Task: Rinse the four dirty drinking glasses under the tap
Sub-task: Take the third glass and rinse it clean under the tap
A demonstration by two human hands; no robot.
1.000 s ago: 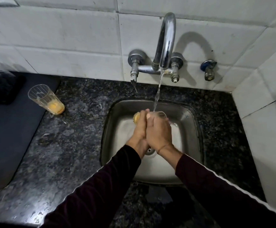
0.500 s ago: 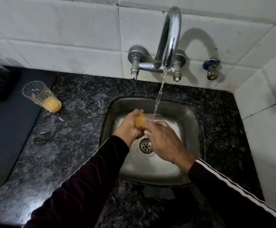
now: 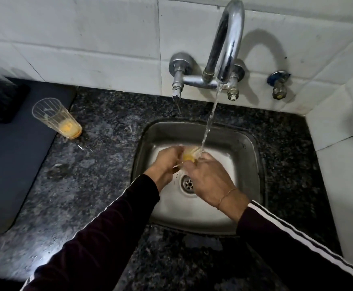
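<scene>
Both hands have spread a bit since half a second ago: left hand (image 3: 165,162) grips the glass (image 3: 189,155) under the tap (image 3: 227,45), right hand (image 3: 208,177) rubbing its rim. Yellow gunk's still inside, and another dirty glass (image 3: 57,117) waits on the table (image 3: 91,175) left of the tap, so plenty's left.

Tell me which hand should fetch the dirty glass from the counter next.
Left. The left hand is on the same side as the counter glass; the right hand would have to cross over the sink.

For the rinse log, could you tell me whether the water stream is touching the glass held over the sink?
Touching: the head view shows the water stream landing on the glass.
</scene>
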